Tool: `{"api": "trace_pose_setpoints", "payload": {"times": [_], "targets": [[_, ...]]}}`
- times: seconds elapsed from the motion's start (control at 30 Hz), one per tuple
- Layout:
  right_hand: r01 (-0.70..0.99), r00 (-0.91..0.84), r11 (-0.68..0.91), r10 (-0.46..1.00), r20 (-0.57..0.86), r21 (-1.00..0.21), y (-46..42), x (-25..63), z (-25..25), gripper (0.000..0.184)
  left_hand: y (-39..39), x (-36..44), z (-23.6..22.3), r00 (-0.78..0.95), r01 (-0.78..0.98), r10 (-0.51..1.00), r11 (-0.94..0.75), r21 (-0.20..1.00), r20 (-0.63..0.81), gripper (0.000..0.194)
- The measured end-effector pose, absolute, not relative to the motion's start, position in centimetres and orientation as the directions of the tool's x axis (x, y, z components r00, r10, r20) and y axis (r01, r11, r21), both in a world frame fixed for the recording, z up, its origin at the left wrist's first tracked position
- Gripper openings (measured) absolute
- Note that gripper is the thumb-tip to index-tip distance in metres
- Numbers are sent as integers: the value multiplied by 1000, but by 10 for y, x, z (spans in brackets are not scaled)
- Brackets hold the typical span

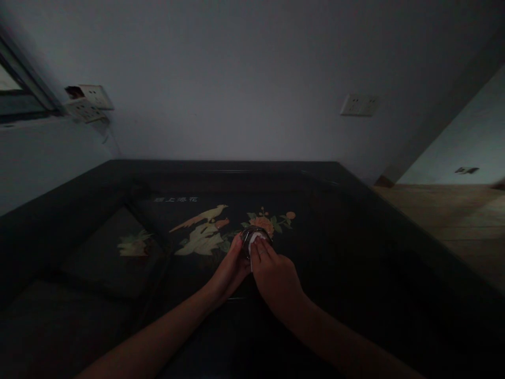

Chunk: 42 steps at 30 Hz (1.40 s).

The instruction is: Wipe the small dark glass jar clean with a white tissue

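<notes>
Fingertips of the right hand (pixel 276 276) pressed a small white cloth or tissue (pixel 253 243) against a small round object with a shiny metal rim (pixel 256 234). The fingers were curled closed over the white wad, pinching it against the near right side of the round object. The left hand (pixel 229 271) cupped the same object from its left side, thumb and fingers wrapped partly round it, closed enough to steady it. Dim light made it impossible to tell what the object was; it could have been a small glass, a lid or a jar.

The object sat low over a black lacquered table (pixel 355 237), in front of the person, and whether it touched the tabletop could not be made out. Just behind it on the tabletop lay a painted orange flower with green leaves (pixel 268 221), and to the left a painted pale bird on a branch (pixel 203 229), with a line of small pale characters (pixel 175 199) above.

Judging from the cloth on the rim, wiping of the object appeared to be under way; how much was already clean could not be told.

Behind the table stood a plain grey wall with a socket plate (pixel 359 104) on the right and two more sockets (pixel 89 102) on the left.
</notes>
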State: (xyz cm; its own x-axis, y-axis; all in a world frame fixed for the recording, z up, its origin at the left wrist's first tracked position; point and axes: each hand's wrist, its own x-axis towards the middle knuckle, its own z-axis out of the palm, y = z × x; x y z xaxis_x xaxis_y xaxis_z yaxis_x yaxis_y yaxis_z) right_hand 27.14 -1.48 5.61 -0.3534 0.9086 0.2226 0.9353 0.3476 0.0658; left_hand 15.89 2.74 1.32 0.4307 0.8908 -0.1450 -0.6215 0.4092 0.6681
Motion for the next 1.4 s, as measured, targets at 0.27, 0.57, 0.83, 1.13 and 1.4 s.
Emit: {"api": "trace_pose_setpoints", "payload": {"times": [0.27, 0.57, 0.83, 1.13, 1.4], "targets": [[924, -365, 376, 921, 138, -70, -16, 273, 71, 32, 23, 160, 23, 421, -602, 897, 386, 699, -133, 37], [871, -376, 391, 920, 109, -296, -13, 278, 74, 29, 23, 157, 16, 433, -575, 896, 356, 737, -95, 36], [862, -390, 406, 914, 116, -304, -10, 279, 72, 29, 23, 158, 17, 430, -568, 898, 346, 747, -89, 37], [928, -371, 369, 919, 134, 42, -21, 269, 64, 37, 25, 158, 21, 410, -602, 895, 412, 683, -179, 38], [909, -408, 416, 887, 215, 7, -13, 275, 63, 46, 28, 157, 18, 446, -630, 869, 475, 615, -214, 32]]}}
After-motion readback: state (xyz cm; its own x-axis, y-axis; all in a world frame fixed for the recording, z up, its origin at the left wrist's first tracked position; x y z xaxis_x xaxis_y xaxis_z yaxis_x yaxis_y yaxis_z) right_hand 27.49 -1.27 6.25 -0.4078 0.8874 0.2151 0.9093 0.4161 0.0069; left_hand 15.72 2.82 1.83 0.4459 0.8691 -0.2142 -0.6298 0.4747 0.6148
